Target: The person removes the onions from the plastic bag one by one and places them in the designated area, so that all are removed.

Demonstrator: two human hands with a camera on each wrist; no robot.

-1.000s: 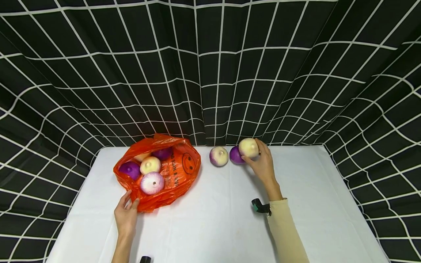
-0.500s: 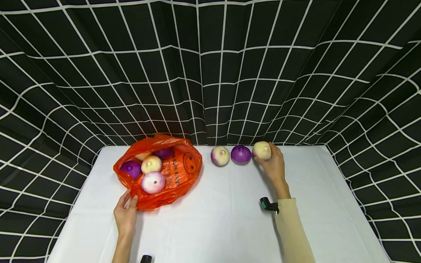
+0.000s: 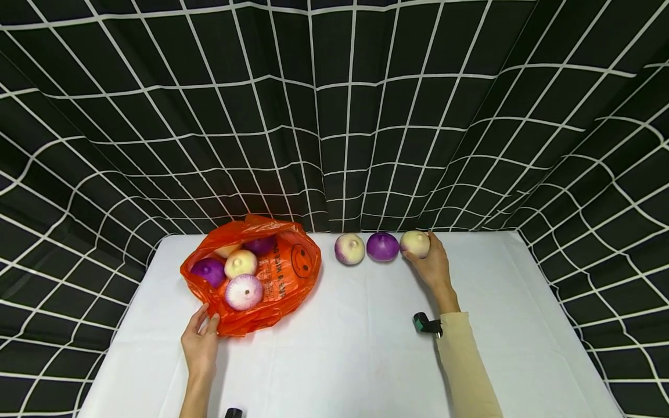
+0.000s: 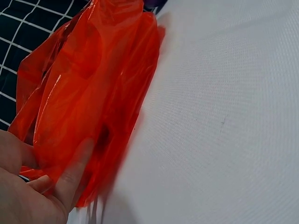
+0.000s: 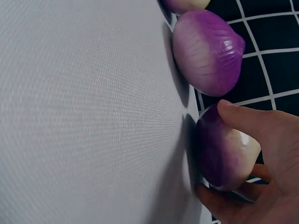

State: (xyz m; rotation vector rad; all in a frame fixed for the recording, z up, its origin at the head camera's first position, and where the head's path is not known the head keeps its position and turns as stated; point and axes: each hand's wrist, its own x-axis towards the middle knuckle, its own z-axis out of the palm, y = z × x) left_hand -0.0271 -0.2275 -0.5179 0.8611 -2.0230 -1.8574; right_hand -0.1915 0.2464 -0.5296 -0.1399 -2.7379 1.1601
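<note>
Likely placing, then releasing, round cream-and-purple onion (image 3: 414, 242), gripped in right hand (image 3: 434, 266) three o'clock of glossy purple onion (image 3: 382, 247), pinching red plastic bag (image 3: 286, 277) in left hand (image 3: 201, 342).

Black curtains (image 3: 342, 104), white-gridded, are hung in folds on three sides. One table (image 3: 324, 360) is clothed in white.
</note>
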